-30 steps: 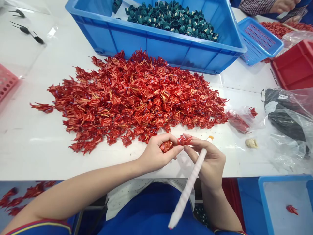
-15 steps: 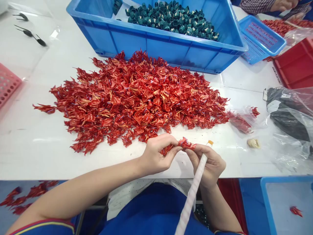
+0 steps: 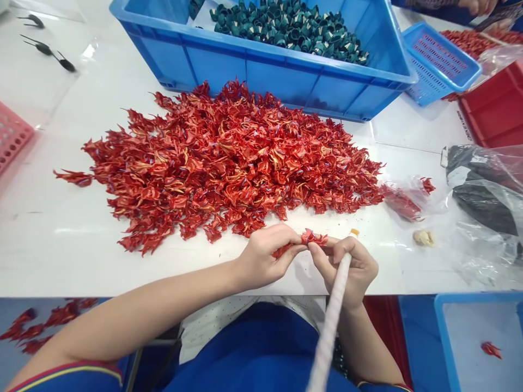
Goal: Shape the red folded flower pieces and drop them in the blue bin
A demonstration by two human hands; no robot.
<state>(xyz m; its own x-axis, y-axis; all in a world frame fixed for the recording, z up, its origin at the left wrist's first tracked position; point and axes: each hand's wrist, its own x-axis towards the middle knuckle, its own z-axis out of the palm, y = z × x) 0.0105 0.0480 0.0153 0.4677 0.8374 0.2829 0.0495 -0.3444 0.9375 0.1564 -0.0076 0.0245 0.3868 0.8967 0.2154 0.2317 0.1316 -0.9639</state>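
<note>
Between both hands, above the near part of the white table, is a small red spiky piece with bluish marks. My left hand is closed, thumb and forefinger pinching its left end, with more red showing inside the fingers. My right hand is closed around a long white wrapped stick with an orange tip, and its thumb presses the red piece's near side. The stick slants down toward my body. Just beyond the hands lies a large pile of similar red pieces.
Behind the pile stands a blue bin holding many dark green curled pieces. A blue basket, a red bin and clear bags with dark contents are on the right. Below the table edge is a blue tray. A co-worker's hands show at top right.
My right fingers have shifted on the stick, and the stick has moved slightly right. The red piece stays between my hands, turned a little. The pile looks the same.
</note>
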